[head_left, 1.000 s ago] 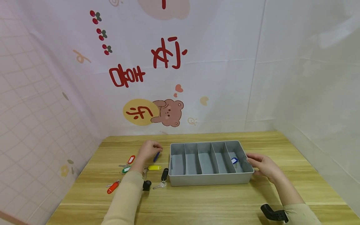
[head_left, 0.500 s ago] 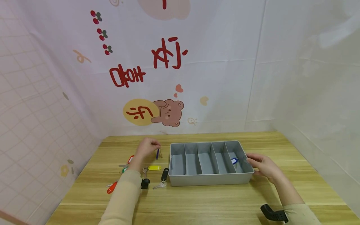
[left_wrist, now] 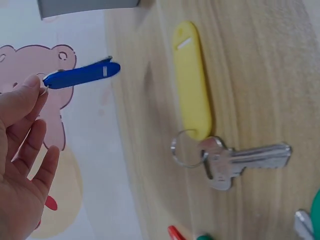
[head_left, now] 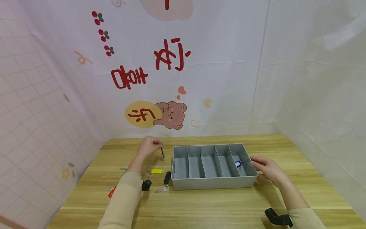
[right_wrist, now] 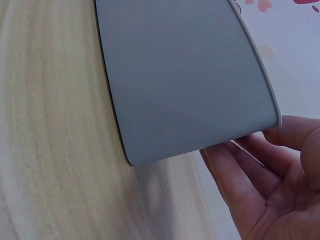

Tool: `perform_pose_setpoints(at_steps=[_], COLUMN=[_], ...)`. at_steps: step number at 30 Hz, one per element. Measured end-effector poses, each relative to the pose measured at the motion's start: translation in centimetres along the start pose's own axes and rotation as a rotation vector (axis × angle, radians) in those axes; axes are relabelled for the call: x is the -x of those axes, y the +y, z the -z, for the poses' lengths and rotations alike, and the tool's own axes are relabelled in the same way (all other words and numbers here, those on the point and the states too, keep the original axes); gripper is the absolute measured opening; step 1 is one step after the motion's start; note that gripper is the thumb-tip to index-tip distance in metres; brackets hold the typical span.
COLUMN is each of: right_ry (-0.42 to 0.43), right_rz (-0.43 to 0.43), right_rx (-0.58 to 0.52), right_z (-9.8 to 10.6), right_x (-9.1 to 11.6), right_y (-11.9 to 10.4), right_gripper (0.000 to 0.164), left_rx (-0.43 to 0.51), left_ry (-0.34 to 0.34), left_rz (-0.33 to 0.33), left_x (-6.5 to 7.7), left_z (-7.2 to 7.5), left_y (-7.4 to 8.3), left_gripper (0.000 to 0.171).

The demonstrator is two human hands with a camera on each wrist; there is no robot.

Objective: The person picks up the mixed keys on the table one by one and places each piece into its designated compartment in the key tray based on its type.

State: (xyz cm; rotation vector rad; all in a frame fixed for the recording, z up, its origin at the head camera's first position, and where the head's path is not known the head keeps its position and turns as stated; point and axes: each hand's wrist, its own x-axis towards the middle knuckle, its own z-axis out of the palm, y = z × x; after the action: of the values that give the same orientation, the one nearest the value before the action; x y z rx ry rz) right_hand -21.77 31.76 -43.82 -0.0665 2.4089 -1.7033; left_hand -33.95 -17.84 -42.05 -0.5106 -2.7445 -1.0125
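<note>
While the left hand (head_left: 147,148) hangs in the air to the left of the gray tray (head_left: 213,183), its thumb and first finger pinch the little ring of a blue key tag (left_wrist: 82,76), so the tag dangles free and touches nothing. Its other fingers (left_wrist: 30,150) are loose and spread, because only two are needed for so light a thing. From the head view the tag (head_left: 162,153) looks like a thin dark strip just left of the tray's left wall, above the tabletop (head_left: 200,203). On the other side, the right hand (head_left: 267,168) rests against the tray's right end with fingers (right_wrist: 240,170) nearly straight and relaxed, touching the wall but not curled around it. I think it is there to keep the tray from sliding. Inside the tray are five long slots, and another blue tag (head_left: 238,163) lies in the slot at the far right. Left of the tray, more keys lie flat on the wood: a yellow tag (left_wrist: 192,80) with a silver key (left_wrist: 245,162) on its ring, a black tag (head_left: 167,177) nearest the tray's front left corner, another black one (head_left: 147,184) farther left, and a bit of an orange one (head_left: 112,191) past the left sleeve. They lie well apart, so each is easy to pick up.
</note>
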Motion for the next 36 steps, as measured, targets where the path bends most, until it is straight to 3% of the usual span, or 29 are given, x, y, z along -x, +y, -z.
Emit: perform_pose_setpoints(at_steps=[9,16,36], right_ry=[0.005,0.003,-0.011], right_rz=[-0.005,-0.005,0.004], right_rx=[0.0,0.003,-0.006], right_z=[0.0,0.0,0.0], right_x=[0.0,0.1,0.1], right_y=[-0.1,-0.1,-0.3], right_gripper=[0.055,0.055,0.056], left_rx=[-0.009,-0.008,0.009], left_ry=[0.028,0.033,0.048], left_rz=[-0.066,-0.07,-0.207], left_x=[-0.4,-0.5,-0.6], left_z=[0.8,1.3,1.2], left_y=[1.5,2.7,5.8], left_gripper=[0.006,0.005,0.005])
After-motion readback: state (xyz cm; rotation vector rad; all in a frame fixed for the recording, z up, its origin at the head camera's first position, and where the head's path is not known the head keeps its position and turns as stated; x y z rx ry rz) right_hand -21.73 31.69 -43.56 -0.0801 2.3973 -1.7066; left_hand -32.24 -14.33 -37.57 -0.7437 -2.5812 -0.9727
